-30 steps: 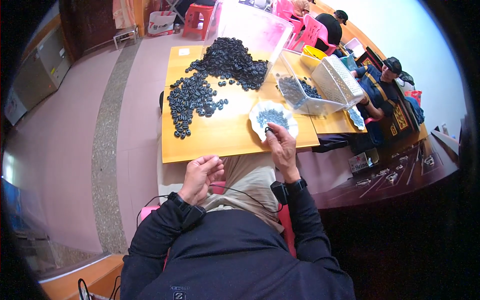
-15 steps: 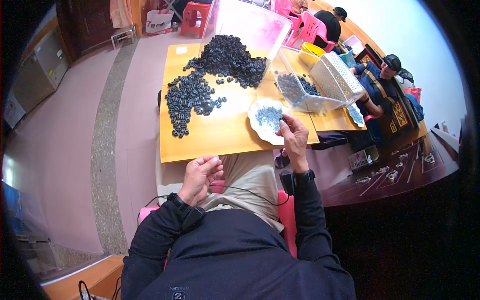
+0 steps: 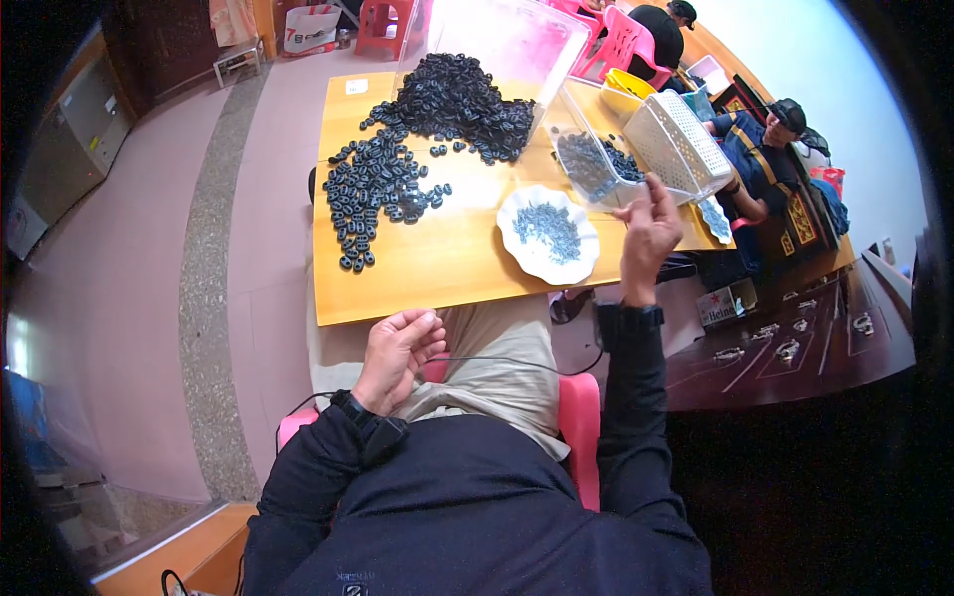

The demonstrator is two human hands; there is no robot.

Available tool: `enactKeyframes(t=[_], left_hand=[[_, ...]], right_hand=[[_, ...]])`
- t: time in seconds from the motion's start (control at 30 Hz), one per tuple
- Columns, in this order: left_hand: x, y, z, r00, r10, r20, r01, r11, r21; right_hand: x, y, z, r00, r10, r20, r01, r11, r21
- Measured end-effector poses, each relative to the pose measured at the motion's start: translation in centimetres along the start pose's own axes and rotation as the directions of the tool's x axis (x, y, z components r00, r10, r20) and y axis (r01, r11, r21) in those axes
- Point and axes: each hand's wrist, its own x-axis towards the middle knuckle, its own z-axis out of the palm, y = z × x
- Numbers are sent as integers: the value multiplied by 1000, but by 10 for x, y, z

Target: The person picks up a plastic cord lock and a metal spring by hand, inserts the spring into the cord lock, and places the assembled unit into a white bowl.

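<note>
Black plastic pieces [image 3: 459, 104] stand heaped toward the far side of a yellow-brown wooden tabletop [image 3: 427, 278], seen from the head camera, with a looser scatter spilling down the table's left side. Light glares off the bare wood between the scatter and a white scalloped dish [image 3: 588, 243], which lies near the front edge and carries small blue-grey bits [image 3: 547, 230]. A person seated at that edge holds the left hand [image 3: 402, 353] over the lap, thumb and fingertips together; whether anything is pinched there cannot be told. The right hand [image 3: 651, 238] is raised at the table's right, next to a clear bin [image 3: 586, 114] with more black pieces inside, its thumb apart from the fingers, the tips too blurred to tell if they touch the bin.

A white perforated basket [image 3: 678, 144] leans in the bin, near a yellow bowl [image 3: 628, 84]. Beyond, a co-worker [image 3: 750, 149] in a dark cap sits beside a pale wall [image 3: 835, 70]; another sits farther back, by pink plastic chairs [image 3: 633, 48]. Pinkish floor tiles [image 3: 268, 189], crossed by a speckled grey strip [image 3: 204, 238], fill the room's left, with a red stool [image 3: 383, 30] and a white bag [image 3: 310, 32] at the back. Dark, glossy furniture [image 3: 755, 372] with metal fittings occupies the lower right, beside a small carton [image 3: 727, 301].
</note>
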Motion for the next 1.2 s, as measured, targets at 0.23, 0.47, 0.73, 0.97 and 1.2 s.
enactKeyframes(t=[0.23,0.47,0.73,0.97,1.2], left_hand=[[0,3,1,1000,-7,-16,7,1000,-7],[-1,7,2,1000,-3,-21,3,1000,2],[-2,6,3,1000,5,-19,-5,1000,25],[0,5,2,1000,1,-24,-1,1000,14],[0,6,2,1000,-12,-19,12,1000,17]], right_hand=[[57,-14,-6,986,-78,-150,64,993,-95],[72,-10,-5,979,-169,-116,147,973,-179],[75,-5,-5,983,-141,-120,115,973,-199],[80,9,-11,980,-177,-95,153,964,-216],[75,2,-8,979,-180,-98,143,942,-304]])
